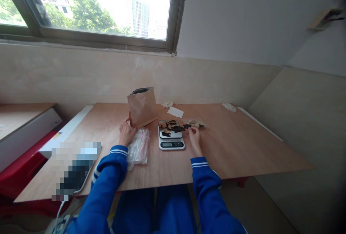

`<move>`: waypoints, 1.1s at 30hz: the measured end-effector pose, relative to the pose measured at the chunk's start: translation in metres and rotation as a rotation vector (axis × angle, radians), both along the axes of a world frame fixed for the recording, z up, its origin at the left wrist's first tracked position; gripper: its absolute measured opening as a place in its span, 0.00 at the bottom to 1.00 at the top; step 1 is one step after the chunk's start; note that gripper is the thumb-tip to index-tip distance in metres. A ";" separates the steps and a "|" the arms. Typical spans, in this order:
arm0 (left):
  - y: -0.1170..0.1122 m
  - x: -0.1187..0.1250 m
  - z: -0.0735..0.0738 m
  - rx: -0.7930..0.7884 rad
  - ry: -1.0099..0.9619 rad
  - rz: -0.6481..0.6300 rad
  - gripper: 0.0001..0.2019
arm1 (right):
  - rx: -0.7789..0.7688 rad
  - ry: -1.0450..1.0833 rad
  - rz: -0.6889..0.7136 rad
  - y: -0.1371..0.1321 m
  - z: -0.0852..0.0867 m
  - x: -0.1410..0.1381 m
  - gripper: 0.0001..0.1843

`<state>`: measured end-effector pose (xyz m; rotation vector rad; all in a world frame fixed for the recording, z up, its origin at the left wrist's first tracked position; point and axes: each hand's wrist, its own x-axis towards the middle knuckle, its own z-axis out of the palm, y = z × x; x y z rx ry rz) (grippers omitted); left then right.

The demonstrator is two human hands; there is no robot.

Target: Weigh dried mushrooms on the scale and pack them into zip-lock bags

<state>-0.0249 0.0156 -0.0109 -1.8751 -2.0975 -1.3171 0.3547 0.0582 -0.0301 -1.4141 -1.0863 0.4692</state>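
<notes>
Head camera looks down on a plywood bench (238, 144) under a window (100, 7). The person's left hand (126, 133), in a blue sleeve (109, 169) with white stripes at the cuff, sits at the lower left edge of a kraft paper bag (142, 107). Its fingers touch the paper, but I cannot tell whether they are clamped on it. The bag stands upright with its dark-lined mouth open, and the hand lies just beside a crumpled transparent plastic bag (138, 148) with red lines along it. The right hand (195, 140) reaches up to the right side of a digital kitchen scale (171, 136), its fingertips (190, 129) drawn together at the end of a run of dark dried pieces (173, 126). Whether they pinch one is too small to tell. Those pieces lie across the scale's steel platform, and some overhang its right edge toward a small heap of pale pieces (195, 123) on the bench. The scale's display is too small to read. Behind the scale lies a white paper slip (175, 112), with a tuft of crumpled tissue (167, 104) near it and another (229, 107) further right. A pixelated object (75, 167) lies at the bench's near left corner.
</notes>
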 end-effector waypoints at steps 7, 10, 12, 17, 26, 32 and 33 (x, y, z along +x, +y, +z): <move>-0.005 0.002 0.008 0.115 -0.034 0.026 0.26 | -0.036 -0.226 -0.066 -0.031 0.002 0.019 0.10; -0.011 0.000 0.011 0.303 -0.074 0.117 0.24 | -0.040 -0.324 -0.102 -0.038 0.004 0.019 0.07; -0.017 -0.003 0.013 0.419 -0.125 0.199 0.23 | -0.039 -0.369 -0.122 -0.040 0.005 0.017 0.06; -0.032 -0.002 0.029 0.479 -0.153 0.209 0.13 | -0.035 -0.428 -0.162 -0.041 0.007 0.014 0.03; -0.052 0.052 0.080 0.265 -0.126 0.126 0.10 | 0.076 -0.465 -0.083 -0.046 0.014 0.011 0.06; -0.018 0.025 0.031 0.201 -0.289 0.260 0.44 | 0.184 -0.514 -0.005 -0.050 0.023 0.004 0.12; -0.012 0.018 0.022 0.137 -0.311 0.223 0.48 | 0.204 -0.510 0.031 -0.050 0.024 0.002 0.13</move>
